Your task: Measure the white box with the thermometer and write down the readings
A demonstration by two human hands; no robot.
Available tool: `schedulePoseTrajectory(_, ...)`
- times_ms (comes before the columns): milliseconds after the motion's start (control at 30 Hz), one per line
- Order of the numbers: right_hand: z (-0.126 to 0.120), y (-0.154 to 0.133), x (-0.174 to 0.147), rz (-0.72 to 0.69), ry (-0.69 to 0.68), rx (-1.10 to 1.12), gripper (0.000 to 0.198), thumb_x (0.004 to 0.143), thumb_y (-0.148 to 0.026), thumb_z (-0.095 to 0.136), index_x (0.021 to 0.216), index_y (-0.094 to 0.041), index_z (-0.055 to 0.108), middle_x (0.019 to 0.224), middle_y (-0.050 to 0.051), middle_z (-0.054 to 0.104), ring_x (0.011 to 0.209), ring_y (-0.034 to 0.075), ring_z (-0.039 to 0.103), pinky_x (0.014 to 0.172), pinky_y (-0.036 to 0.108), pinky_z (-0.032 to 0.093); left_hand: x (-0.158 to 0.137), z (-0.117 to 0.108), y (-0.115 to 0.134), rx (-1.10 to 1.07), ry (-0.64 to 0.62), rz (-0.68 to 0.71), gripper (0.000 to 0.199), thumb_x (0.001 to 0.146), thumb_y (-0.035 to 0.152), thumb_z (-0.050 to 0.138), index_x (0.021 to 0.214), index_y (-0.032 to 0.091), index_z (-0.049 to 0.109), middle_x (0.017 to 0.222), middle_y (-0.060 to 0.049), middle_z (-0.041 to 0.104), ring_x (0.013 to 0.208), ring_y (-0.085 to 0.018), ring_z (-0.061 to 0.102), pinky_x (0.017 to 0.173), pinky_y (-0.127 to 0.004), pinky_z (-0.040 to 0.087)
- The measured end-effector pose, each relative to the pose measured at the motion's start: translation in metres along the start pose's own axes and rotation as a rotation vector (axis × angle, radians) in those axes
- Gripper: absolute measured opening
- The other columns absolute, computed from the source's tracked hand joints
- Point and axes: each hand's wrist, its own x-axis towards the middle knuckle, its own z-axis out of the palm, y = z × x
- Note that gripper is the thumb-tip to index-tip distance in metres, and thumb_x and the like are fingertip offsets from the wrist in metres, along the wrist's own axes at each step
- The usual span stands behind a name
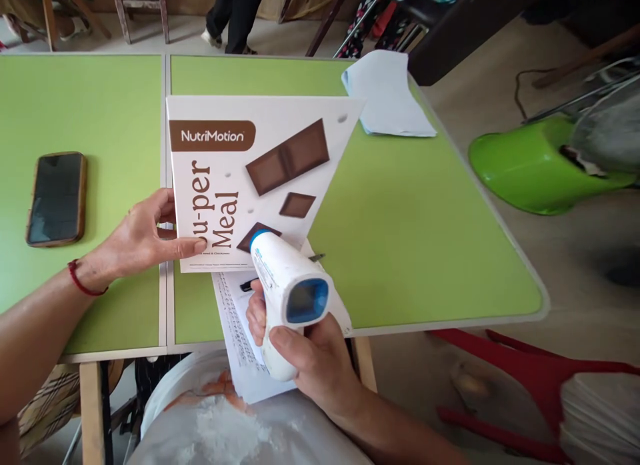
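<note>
My left hand grips the left edge of a white NutriMotion box, thumb on its front and fingers behind. The box stands tilted over the table, with brown chocolate pieces printed on it. Wrapped round the handle of a white and blue infrared thermometer is my right hand. The thermometer's front end overlaps the lower part of the box; whether they touch I cannot tell. Its small screen looks dark. Beneath both lie written sheets of paper at the table's near edge, with a black pen partly hidden on them.
A phone lies on the green table at the left. Folded white paper rests at the far right corner. On the floor are a green bin and a red chair. A person's legs show beyond the table.
</note>
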Motion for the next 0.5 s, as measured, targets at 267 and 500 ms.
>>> schedulePoseTrajectory(267,0.0088,0.0018,0.0063,-0.031,-0.04,0.025,0.033,0.075,-0.048,0.072,0.094,-0.024,0.059,0.067,-0.002,0.05,0.06,0.013,0.041,0.055,0.03,0.035,0.0007,-0.0042,-0.0031,0.04,-0.022,-0.008,0.052,0.065,0.04,0.086,0.106,0.02,0.06,0.108,-0.007,0.071,0.097,-0.028,0.068,0.079,-0.036,0.06)
schedulePoseTrajectory(500,0.0088,0.0032,0.004,-0.025,-0.015,0.02,0.033,0.074,-0.049,0.073,0.089,-0.023,0.058,0.068,-0.002,0.05,0.061,0.013,0.041,0.057,0.031,0.035,0.0011,-0.0042,-0.0026,0.083,-0.014,0.026,0.051,0.065,0.044,0.085,0.102,0.019,0.061,0.103,-0.008,0.071,0.092,-0.028,0.068,0.074,-0.037,0.058)
